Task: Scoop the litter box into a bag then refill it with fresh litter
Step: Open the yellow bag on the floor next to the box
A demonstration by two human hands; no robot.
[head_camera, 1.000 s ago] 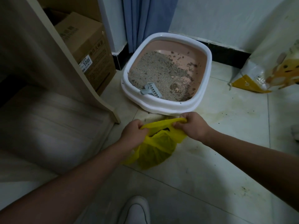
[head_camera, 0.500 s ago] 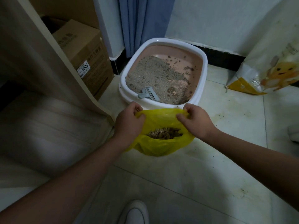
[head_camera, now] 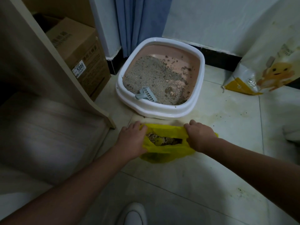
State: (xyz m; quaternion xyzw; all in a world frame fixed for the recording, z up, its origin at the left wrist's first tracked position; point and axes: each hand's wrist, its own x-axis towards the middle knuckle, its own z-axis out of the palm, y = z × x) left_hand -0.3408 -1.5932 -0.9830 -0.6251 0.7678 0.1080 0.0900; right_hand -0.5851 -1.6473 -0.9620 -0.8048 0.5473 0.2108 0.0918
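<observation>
Dim indoor light, heavy shadow at left (deepest there), blurred near edges, wide-angle bending toward the corners

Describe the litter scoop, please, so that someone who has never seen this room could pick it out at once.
Find the white-rimmed, pink-lined litter box on the floor by the blue curtain. Inside it, at the near left corner, the litter scoop lies on the grey litter. It is the only pale grey-blue plastic piece there, with a slotted blade.
</observation>
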